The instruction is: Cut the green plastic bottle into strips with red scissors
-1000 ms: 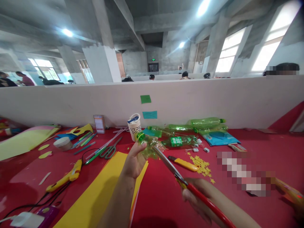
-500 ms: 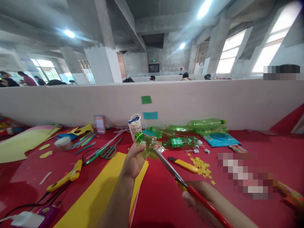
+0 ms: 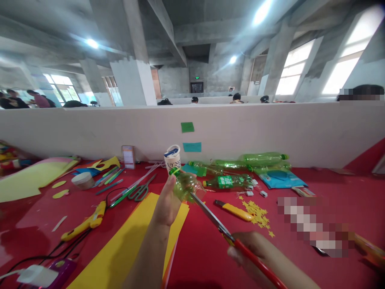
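My left hand point(image 3: 167, 202) is closed around the neck end of a cut green plastic bottle point(image 3: 187, 185), its green cap pointing up and to the left. Red-handled scissors point(image 3: 212, 216) are in my right hand point(image 3: 248, 251), which is closed on the handles. The blades reach up and left, and their tips meet the lower side of the bottle piece. Whether the blades have plastic between them I cannot tell. Beneath my left forearm lies a stack of yellow paper point(image 3: 120, 245).
Behind the hands stand a paper cup point(image 3: 172, 158) and several green bottles point(image 3: 231, 181). A yellow utility knife point(image 3: 234, 210) lies beside yellow paper stars point(image 3: 257, 212). To the left are grey-green scissors point(image 3: 142, 190), a yellow glue gun point(image 3: 87, 222) with cords, and a white plug point(image 3: 37, 276).
The scissor tips have shifted slightly left and down along the bottle piece. My left hand has turned the piece a little. The whole view has moved slightly.
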A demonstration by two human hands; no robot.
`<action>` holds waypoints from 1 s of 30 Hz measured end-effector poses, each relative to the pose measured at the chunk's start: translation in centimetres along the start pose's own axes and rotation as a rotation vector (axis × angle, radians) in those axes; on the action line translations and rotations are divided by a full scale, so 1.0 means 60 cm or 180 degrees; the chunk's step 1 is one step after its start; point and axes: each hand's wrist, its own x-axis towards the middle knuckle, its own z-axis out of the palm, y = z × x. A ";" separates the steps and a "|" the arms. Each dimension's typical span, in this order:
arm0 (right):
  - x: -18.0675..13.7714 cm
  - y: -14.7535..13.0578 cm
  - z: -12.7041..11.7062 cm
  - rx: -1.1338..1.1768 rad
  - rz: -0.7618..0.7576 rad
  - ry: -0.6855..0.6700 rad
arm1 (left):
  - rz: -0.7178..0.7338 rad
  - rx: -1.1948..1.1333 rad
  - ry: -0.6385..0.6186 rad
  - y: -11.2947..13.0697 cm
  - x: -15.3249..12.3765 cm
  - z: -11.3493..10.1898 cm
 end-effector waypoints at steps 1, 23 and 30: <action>-0.001 -0.001 -0.001 0.0046 -0.0028 -0.0017 | 0.0003 0.0031 0.0118 -0.001 0.002 0.001; -0.001 0.006 0.028 0.0545 0.0183 0.0010 | 0.0021 0.0228 0.0313 -0.017 0.005 0.011; 0.005 0.014 0.022 0.0351 0.0005 -0.0046 | 0.0023 0.0258 0.0249 -0.016 0.006 0.006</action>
